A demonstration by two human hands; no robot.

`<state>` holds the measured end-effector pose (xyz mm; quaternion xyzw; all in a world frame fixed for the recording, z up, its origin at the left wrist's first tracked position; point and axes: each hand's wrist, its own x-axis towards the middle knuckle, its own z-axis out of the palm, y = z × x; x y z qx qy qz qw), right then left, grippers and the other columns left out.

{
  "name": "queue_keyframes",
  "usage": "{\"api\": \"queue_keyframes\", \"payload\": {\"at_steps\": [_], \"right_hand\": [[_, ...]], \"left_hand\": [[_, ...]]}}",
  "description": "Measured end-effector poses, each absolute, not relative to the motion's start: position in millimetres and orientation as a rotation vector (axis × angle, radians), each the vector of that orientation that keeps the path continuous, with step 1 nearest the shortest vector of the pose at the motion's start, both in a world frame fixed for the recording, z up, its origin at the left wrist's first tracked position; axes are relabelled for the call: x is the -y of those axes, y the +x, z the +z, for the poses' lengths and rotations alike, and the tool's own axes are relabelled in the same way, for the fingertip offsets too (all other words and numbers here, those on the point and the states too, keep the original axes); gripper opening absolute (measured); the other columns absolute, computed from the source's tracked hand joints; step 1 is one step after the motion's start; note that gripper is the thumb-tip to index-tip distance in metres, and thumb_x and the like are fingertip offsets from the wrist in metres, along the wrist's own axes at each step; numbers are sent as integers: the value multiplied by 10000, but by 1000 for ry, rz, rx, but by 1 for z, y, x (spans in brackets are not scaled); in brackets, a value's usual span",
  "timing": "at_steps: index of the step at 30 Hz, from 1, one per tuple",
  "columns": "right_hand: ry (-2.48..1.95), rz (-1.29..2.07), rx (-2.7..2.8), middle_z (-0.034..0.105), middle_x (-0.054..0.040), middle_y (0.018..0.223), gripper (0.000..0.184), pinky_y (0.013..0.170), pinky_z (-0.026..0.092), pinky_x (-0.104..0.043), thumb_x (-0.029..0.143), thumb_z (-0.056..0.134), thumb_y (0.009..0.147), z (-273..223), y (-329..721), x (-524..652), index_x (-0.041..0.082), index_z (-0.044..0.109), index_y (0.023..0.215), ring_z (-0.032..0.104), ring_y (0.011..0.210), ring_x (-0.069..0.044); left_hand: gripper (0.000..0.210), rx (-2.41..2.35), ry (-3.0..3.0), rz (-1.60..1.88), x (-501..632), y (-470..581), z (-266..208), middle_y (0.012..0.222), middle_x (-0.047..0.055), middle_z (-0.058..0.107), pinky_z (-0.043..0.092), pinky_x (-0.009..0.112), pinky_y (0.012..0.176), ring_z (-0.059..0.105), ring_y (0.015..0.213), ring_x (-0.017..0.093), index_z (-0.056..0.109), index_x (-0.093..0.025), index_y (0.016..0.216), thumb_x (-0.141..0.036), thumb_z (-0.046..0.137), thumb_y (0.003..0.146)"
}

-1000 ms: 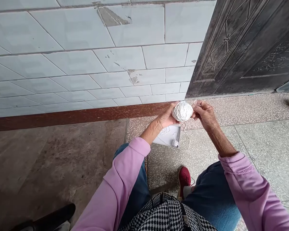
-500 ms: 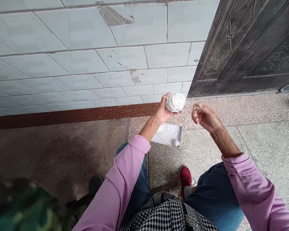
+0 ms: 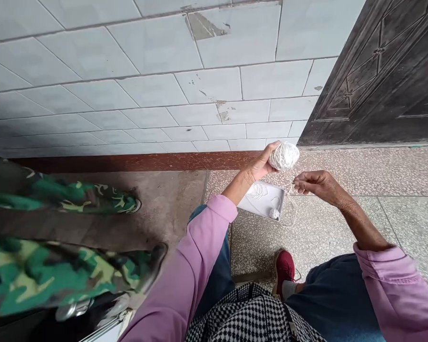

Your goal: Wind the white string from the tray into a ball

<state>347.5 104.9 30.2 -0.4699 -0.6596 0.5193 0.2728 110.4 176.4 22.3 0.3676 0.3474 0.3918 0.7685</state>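
A ball of white yarn (image 3: 286, 156) rests in the grip of my left hand (image 3: 262, 164), its fingers wrapped round the ball's near side. To the right and slightly lower, my right hand (image 3: 316, 184) pinches the yarn strand (image 3: 290, 186) between thumb and fingers. Below the hands, a shallow white box (image 3: 258, 207) lies on the floor. Inside it are loose loops of white yarn (image 3: 257, 191) and a small white ball (image 3: 274, 213) at its near right corner. A slack loop of yarn hangs to the right of the box.
A white tiled wall (image 3: 150, 95) rises in front, with a dark carved door (image 3: 374, 90) at the right. A person in camouflage trousers (image 3: 67, 270) stands at the left. My red shoe (image 3: 284, 268) is on the speckled floor (image 3: 249, 251).
My right hand has dropped a little and turned, the strand still pinched. The view has swung left, bringing the camouflage-clad legs into clear sight. The yarn ball has tilted in my left hand.
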Motion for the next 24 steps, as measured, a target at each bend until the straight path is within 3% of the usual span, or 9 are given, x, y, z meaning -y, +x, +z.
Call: {"api": "queue_keyframes", "payload": {"at_steps": [4,9,17,24], "right_hand": [[-1416,964,1889,704,-37,630,371,611,493,-339,481,715,940,24,344,-106,218,709,678,631,599,-172],[-1472,729,1659,754,-34,775,49,682,553,-369,275,712,864,28,340,-108,243,729,898,681,695,-188],[-1392,1027,1413,712,-46,699,171,524,552,-316,348,755,839,33,337,-109,200,714,915,699,625,-174],[-1285,1204,1310,766,-73,848,345,511,560,-304,448,833,817,32,337,-110,200,658,981,735,659,-172]], "left_hand": [[789,-746,790,855,-174,117,20,1155,164,753,562,310,700,689,945,254,683,-190,1263,-736,870,725],[896,-679,777,847,-172,119,21,1258,195,756,596,341,754,714,1060,305,639,-183,1402,-749,838,736],[1006,-625,734,899,-174,118,19,1369,208,725,586,319,699,715,1107,325,625,-197,1457,-810,835,687],[1042,-605,708,925,-177,114,25,1364,246,705,597,344,758,686,1214,383,593,-158,1504,-800,816,714]]}}
